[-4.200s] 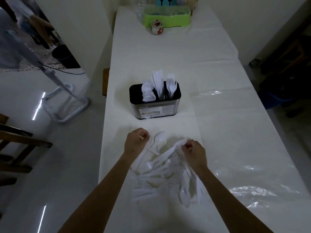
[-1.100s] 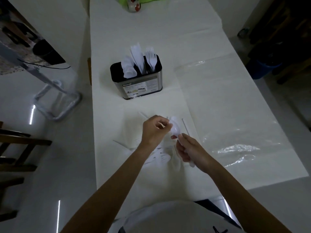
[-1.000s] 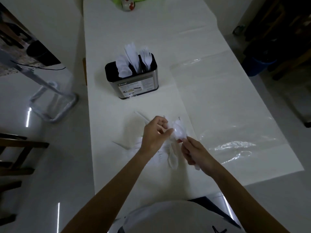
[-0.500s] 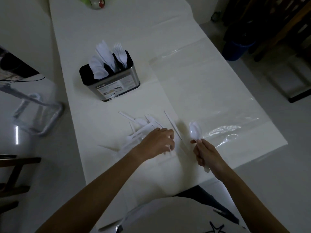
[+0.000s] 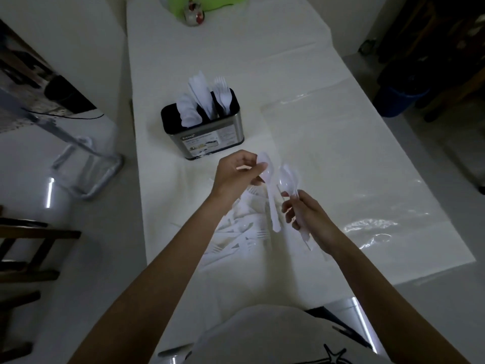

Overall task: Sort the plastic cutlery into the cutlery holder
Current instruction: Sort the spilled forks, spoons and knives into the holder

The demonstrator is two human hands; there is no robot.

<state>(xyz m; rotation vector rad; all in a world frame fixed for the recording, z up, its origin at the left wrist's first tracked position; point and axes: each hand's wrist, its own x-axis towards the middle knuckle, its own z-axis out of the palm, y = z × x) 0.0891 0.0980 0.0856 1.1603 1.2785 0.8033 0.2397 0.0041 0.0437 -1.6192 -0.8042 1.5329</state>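
Observation:
A steel cutlery holder (image 5: 210, 140) with a black rim stands on the white table (image 5: 328, 153), with spoons at its left, knives in the middle and forks at the right. My left hand (image 5: 236, 174) pinches a white plastic spoon (image 5: 270, 195) by its bowl, handle hanging down. Just right of it, my right hand (image 5: 301, 211) grips a bunch of spoons (image 5: 287, 179) by their handles, bowls up. A loose pile of white cutlery (image 5: 244, 235) lies on the table under my forearms.
A green container (image 5: 204, 3) and a small jar (image 5: 193, 15) stand at the table's far end. A metal stand (image 5: 86, 164) and a wooden chair (image 5: 26, 248) are on the floor to the left. A blue bin (image 5: 399, 101) sits at the right. The table's near edge is close to my body.
My left hand has come up from the pile holding a spoon. My right hand, holding spoons, has risen beside it. The view has swung back toward the holder.

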